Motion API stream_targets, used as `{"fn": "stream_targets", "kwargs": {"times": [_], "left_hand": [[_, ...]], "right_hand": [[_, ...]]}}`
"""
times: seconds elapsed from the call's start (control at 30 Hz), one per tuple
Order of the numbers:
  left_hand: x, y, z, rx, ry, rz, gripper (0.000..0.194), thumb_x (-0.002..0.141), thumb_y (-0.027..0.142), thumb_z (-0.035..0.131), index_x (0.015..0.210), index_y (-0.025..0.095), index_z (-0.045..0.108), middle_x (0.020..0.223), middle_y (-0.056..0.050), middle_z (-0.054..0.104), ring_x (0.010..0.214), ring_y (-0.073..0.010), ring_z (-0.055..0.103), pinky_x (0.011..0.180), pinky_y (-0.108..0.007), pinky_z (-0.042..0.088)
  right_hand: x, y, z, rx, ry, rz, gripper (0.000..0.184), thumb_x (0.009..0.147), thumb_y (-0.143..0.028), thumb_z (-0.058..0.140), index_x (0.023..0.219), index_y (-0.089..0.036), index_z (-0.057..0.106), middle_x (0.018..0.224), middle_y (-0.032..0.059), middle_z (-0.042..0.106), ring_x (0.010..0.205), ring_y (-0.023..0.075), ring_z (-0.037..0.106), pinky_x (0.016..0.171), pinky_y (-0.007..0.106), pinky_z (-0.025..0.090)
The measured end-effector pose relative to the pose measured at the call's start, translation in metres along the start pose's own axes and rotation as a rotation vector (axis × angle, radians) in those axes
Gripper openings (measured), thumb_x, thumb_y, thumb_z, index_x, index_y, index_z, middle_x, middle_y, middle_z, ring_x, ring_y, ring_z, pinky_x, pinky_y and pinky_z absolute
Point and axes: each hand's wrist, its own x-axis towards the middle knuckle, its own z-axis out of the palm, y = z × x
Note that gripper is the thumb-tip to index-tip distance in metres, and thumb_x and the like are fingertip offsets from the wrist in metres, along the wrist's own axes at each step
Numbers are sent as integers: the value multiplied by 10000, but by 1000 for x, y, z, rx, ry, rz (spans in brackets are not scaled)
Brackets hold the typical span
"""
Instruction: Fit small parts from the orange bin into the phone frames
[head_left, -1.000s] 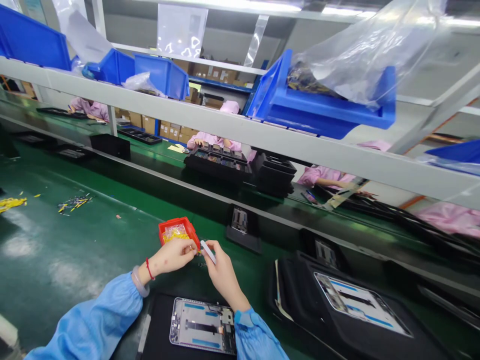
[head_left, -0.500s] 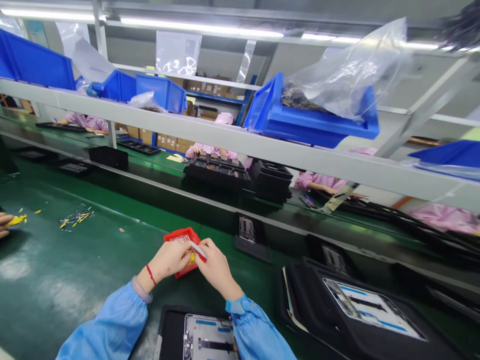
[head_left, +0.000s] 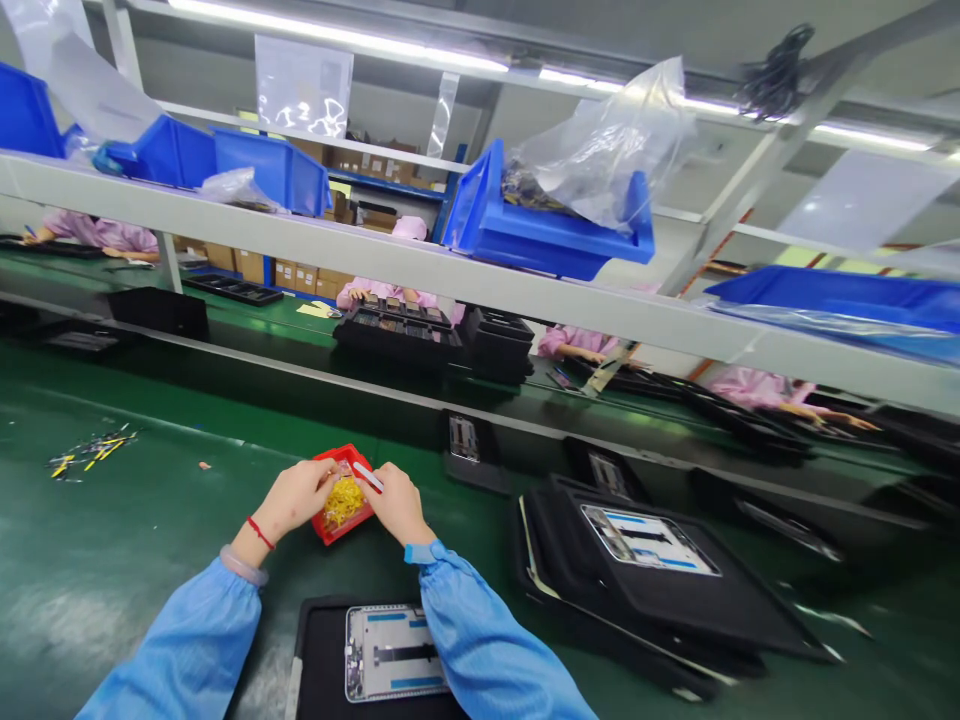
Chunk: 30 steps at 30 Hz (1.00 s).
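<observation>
A small red bin (head_left: 328, 537) stands on the green work surface, holding many tiny yellow pieces (head_left: 344, 502) and some clear plastic. At its left rim is my left hand (head_left: 295, 503), fingers curled together; what they pinch, if anything, is hidden. My right hand (head_left: 395, 503), at the bin's right side, grips a slim white tool (head_left: 367, 476) that slants over the bin; its exact kind is unclear. Below, a phone frame (head_left: 394, 655) with blue strips lies in a black foam tray (head_left: 322, 640), partly covered by my right sleeve.
Black trays (head_left: 645, 600) are stacked at the right, a phone frame (head_left: 649, 540) on top. Loose black and yellow bits (head_left: 90, 452) lie at the left. Behind runs a dark belt (head_left: 390, 400) with trays; above it, a shelf (head_left: 360, 260) bears blue bins. People in pink sit beyond.
The view has swung right, so everything sits further left. My hands have parted slightly, uncovering the yellow pieces. The other person's hand at the left edge is out of view.
</observation>
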Motion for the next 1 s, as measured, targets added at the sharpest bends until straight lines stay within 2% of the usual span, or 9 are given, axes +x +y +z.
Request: {"fn": "stream_targets", "kwargs": {"times": [0.07, 0.13, 0.2, 0.4, 0.57, 0.73, 0.9, 1.0], "left_hand": [[0, 0, 3, -6, -13, 14, 214, 895, 182, 391, 722, 198, 516, 727, -18, 636, 697, -178, 618, 591, -230, 368], [1, 0, 5, -9, -20, 22, 211, 886, 193, 400, 698, 200, 495, 700, -14, 621, 671, -179, 610, 571, -232, 365], [1, -1, 7, -10, -22, 35, 208, 878, 196, 403, 684, 202, 477, 697, -14, 616, 664, -181, 605, 566, -234, 369], [1, 0, 11, 7, -34, 77, 172, 852, 163, 402, 720, 195, 508, 702, -25, 625, 659, -188, 610, 591, -242, 413], [0, 1, 15, 42, -47, 122, 198, 857, 149, 395, 870, 196, 587, 878, -52, 679, 779, -197, 644, 718, -262, 470], [3, -2, 22, 57, -44, 199, 266, 831, 120, 380, 912, 170, 629, 1037, -99, 659, 965, -231, 624, 858, -315, 480], [10, -8, 32, -2, 59, 294, 261, 818, 134, 383, 830, 175, 640, 892, -79, 652, 816, -191, 643, 793, -268, 511], [12, -12, 36, -34, 111, 273, 227, 795, 145, 404, 764, 183, 626, 838, -56, 650, 748, -182, 639, 740, -263, 521]], "right_hand": [[1, -2, 1, 41, 12, -25, 79, 787, -174, 641, 831, -218, 689, 872, 34, 634, 801, 197, 623, 640, 262, 445], [1, -3, 1, 91, 15, -64, 238, 757, -123, 655, 973, -220, 672, 933, 34, 650, 862, 198, 627, 699, 266, 466], [0, -5, 1, 137, -4, -107, 288, 752, -100, 652, 1014, -218, 663, 938, 26, 668, 868, 190, 636, 728, 258, 473], [-6, -6, 1, 168, -66, -156, 97, 783, -114, 626, 773, -189, 687, 733, 8, 666, 694, 179, 620, 614, 237, 427], [-9, -6, -1, 174, -76, -159, 102, 793, -105, 609, 762, -184, 666, 696, 0, 634, 663, 171, 585, 591, 232, 381], [-13, -10, -2, 188, -87, -146, 127, 774, -95, 619, 716, -203, 653, 663, -27, 611, 615, 148, 555, 571, 218, 355], [-13, -10, -2, 226, -64, -111, 167, 750, -91, 635, 629, -200, 605, 613, -47, 561, 561, 128, 503, 535, 214, 315], [-13, -5, -2, 279, -46, -99, 189, 739, -86, 635, 593, -193, 578, 583, -48, 527, 558, 132, 483, 541, 226, 305]]}}
